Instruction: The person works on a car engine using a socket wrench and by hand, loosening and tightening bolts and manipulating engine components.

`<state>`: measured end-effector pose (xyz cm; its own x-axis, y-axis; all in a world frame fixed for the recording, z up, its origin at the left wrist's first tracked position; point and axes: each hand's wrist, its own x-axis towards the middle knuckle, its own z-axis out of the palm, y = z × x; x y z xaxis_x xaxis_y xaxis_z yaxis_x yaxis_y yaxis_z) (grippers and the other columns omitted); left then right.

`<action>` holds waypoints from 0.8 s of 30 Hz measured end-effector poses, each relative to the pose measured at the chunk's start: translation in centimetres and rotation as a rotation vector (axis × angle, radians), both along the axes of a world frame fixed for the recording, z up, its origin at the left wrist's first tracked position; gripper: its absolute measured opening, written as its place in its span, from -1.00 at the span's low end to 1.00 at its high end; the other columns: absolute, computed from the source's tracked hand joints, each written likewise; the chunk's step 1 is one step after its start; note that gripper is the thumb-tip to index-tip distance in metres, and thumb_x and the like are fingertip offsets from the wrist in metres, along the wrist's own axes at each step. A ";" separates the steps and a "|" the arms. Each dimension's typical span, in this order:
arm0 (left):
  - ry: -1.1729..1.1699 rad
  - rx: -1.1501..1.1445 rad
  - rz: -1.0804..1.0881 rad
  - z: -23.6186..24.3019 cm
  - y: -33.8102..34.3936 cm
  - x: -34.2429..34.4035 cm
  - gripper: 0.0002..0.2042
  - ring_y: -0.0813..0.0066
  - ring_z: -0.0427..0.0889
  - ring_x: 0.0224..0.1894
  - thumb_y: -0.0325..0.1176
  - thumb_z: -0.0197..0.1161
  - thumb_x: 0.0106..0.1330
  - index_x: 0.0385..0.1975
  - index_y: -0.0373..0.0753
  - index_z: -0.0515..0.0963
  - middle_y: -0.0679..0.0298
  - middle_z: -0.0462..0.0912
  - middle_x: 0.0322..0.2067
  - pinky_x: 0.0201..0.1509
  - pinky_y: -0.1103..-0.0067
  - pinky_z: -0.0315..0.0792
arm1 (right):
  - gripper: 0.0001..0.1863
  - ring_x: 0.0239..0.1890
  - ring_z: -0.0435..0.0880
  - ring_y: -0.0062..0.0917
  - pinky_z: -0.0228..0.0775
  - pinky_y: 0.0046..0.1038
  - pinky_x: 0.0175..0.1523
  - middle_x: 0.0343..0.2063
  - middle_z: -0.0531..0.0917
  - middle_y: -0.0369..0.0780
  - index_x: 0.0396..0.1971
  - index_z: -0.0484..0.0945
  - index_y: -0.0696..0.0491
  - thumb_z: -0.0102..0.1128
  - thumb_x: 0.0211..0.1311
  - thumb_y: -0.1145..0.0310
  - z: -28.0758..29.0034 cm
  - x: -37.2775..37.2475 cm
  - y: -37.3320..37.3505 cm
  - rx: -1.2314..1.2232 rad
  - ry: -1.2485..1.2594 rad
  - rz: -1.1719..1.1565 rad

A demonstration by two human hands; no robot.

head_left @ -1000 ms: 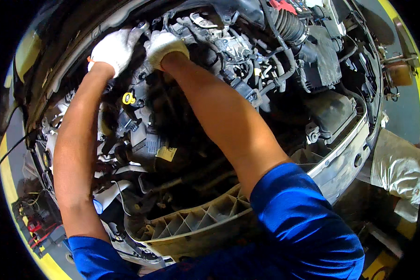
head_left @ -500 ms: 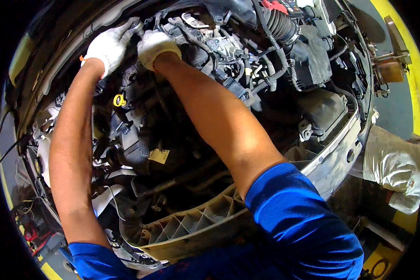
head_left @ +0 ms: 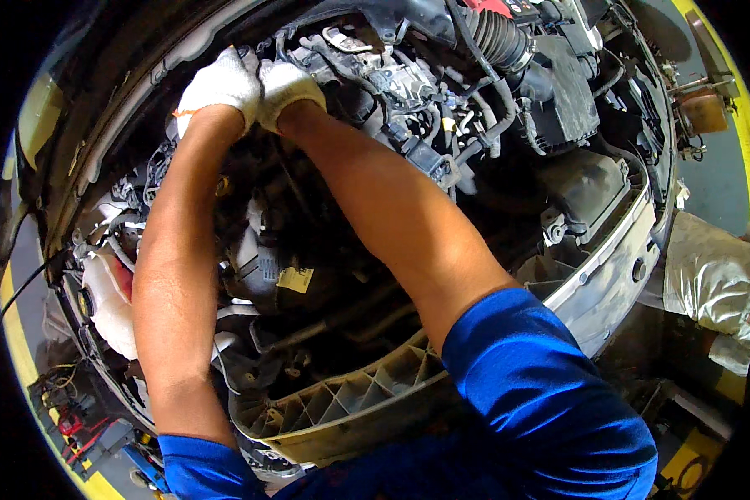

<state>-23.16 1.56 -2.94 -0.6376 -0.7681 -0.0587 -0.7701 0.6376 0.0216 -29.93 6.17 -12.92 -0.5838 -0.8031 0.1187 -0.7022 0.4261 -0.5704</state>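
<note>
Both my hands wear white knit gloves and reach to the far left of an open car engine bay, side by side and almost touching. My left hand (head_left: 222, 87) is closed, its fingers curled around something at the far edge, with a bit of dark metal showing by the fingertips. My right hand (head_left: 287, 90) is closed too, next to the engine (head_left: 400, 83); its fingers point away and what they hold is hidden. Below my left wrist the yellow ring of a dipstick is mostly covered by the forearm.
A black ribbed intake hose (head_left: 502, 42) and an air filter box (head_left: 565, 87) sit at the upper right. The front crossmember (head_left: 350, 408) curves along the near side. At left stands a whitish plastic reservoir (head_left: 108, 304). Silvery cloth-like covering (head_left: 708, 271) hangs beyond the right corner.
My left hand has moved right, up against my right hand, and the metal tool head seen at its fingertips is now mostly hidden. The right hand stays nearly in place.
</note>
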 end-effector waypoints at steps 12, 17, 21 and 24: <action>-0.080 -0.139 -0.223 0.6 -1.6 1.9 -0.54 -0.06 0.55 0.10 0.03 -0.14 0.45 0.20 -0.03 0.44 -0.02 0.59 0.05 0.17 0.23 0.42 | -0.57 0.02 0.67 -0.28 0.55 -0.32 0.08 -0.04 0.66 -0.06 -0.02 0.55 0.10 0.26 0.06 0.31 -0.2 0.4 -0.4 0.100 0.034 0.029; -0.040 -0.023 -0.061 1.1 1.3 -0.1 -0.47 -0.11 0.53 0.11 0.06 -0.18 0.46 0.09 -0.27 0.49 -0.11 0.58 0.03 0.18 0.21 0.40 | -0.56 0.03 0.64 -0.22 0.49 -0.31 0.13 -0.05 0.65 -0.05 -0.03 0.52 0.12 0.20 0.09 0.23 -1.1 -0.5 -0.5 -0.068 0.008 0.012; -0.049 -0.043 -0.223 0.8 -2.1 0.4 -0.59 -0.04 0.54 0.11 -0.07 -0.05 0.41 0.14 -0.07 0.49 0.00 0.59 0.06 0.17 0.25 0.42 | -0.59 0.00 0.67 -0.24 0.50 -0.32 0.12 -0.09 0.66 -0.05 -0.05 0.54 0.13 0.16 0.11 0.25 -0.5 0.2 -0.4 0.034 0.023 -0.012; 0.036 -0.062 -0.409 0.8 -3.5 1.6 -0.59 -0.03 0.56 0.09 -0.14 -0.04 0.40 0.22 -0.01 0.42 0.03 0.58 0.07 0.15 0.25 0.43 | -0.66 0.02 0.65 -0.28 0.50 -0.33 0.11 -0.07 0.65 -0.06 -0.11 0.59 0.10 0.13 0.14 0.28 -1.9 -0.3 -1.7 0.093 0.123 0.051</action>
